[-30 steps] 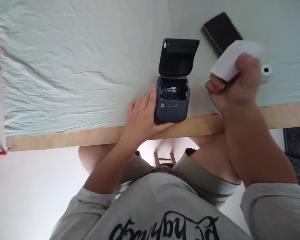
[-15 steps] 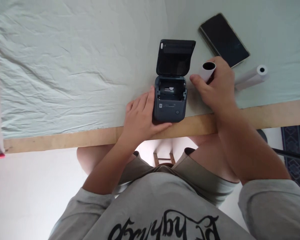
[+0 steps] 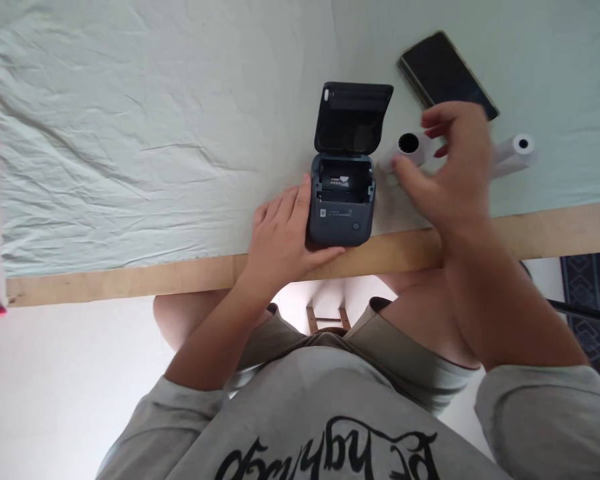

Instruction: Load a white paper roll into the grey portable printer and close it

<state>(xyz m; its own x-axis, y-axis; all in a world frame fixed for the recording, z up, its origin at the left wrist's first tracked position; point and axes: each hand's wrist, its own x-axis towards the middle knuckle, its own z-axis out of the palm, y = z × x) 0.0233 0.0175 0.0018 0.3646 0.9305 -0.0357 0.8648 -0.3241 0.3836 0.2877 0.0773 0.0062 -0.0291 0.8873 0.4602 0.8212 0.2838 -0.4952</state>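
Head view: right hand [image 3: 457, 163], thumb and fingers parted, beside roll [image 3: 421, 152]; probably light, crushable: hold sides. Left hand [image 3: 283, 230] unclenched against printer [image 3: 340, 228].

A person's two bare arms reach forward, seen from above. The left forearm [image 3: 215, 337] slants inward to a nearly straight left wrist [image 3: 260, 279]; beyond it the left grip [image 3: 283, 230] lies palm down, left fingers [image 3: 275, 210] extended forward and close together, left thumb [image 3: 326, 255] stretched toward the right. The right forearm [image 3: 507, 293] angles inward to the right wrist [image 3: 463, 230]. The right grip [image 3: 460, 170], slightly blurred, arches loosely, right thumb [image 3: 412, 179] pointing left, right fingers [image 3: 447, 115] bent, with a gap between them.
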